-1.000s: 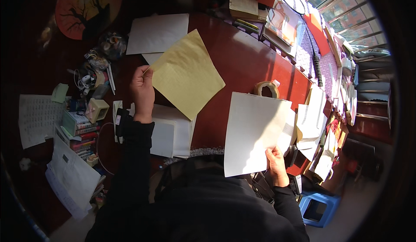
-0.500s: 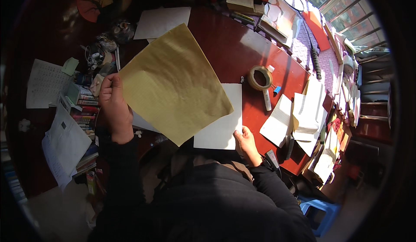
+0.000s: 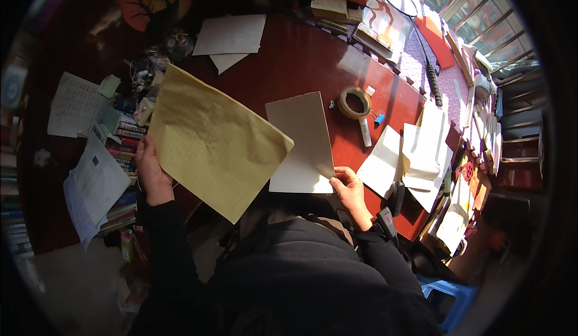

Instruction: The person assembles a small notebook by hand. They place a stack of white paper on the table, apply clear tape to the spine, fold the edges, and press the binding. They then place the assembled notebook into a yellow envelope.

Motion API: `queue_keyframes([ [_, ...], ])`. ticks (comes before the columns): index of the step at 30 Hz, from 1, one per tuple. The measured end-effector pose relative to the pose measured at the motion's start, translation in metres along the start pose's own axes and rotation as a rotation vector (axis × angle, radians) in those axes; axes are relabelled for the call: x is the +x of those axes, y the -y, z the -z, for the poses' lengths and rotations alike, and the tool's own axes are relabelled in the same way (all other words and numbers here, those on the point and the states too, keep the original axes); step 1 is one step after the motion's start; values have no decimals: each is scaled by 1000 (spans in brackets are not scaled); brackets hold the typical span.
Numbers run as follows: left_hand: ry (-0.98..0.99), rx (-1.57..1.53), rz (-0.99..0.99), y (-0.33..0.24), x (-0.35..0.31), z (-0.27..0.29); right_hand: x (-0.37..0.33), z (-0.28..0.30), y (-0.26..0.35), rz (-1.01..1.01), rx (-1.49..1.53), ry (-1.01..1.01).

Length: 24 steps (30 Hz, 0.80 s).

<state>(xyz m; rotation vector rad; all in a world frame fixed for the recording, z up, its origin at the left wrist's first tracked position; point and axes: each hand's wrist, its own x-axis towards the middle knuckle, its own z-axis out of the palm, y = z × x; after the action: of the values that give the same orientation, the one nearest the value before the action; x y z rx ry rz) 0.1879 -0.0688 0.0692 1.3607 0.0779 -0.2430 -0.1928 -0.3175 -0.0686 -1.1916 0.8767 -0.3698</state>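
My left hand (image 3: 155,173) is closed on the left edge of a yellowish-brown sheet of paper (image 3: 217,140), which is held tilted above the table's near side. Between thumb and fingers, my right hand (image 3: 349,193) pinches the lower right corner of a white sheet of paper (image 3: 301,146). The two sheets are side by side, and the yellowish one's right corner overlaps the white one's lower left part. Right of the white sheet lie a roll of tape (image 3: 355,102), a small white tube (image 3: 365,132) and a blue binder clip (image 3: 379,119).
The dark red table (image 3: 301,53) carries white sheets (image 3: 229,35) at the back and an opened booklet (image 3: 382,161) on the right. Books and written papers (image 3: 99,185) crowd the left. A badminton racket (image 3: 433,83) lies near the barred window. A blue stool (image 3: 451,303) stands lower right.
The yellowish sheet has moved left and down with my left hand, uncovering more of the white sheet. My right hand has shifted slightly right, still pinching the white sheet's corner.
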Motion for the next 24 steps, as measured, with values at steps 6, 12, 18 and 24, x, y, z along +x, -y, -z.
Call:
queue_keyframes([
  [6,111,-5,-16,25,5,8,-15,50,23,171,122,-142],
  [12,206,74,83,79,7,-51,-33,102,63,-75,689,-34],
  [18,374,65,310,135,4,-102,-60,108,66,-410,1292,210],
  [24,479,32,419,152,4,-115,-83,109,64,-291,1258,194],
])
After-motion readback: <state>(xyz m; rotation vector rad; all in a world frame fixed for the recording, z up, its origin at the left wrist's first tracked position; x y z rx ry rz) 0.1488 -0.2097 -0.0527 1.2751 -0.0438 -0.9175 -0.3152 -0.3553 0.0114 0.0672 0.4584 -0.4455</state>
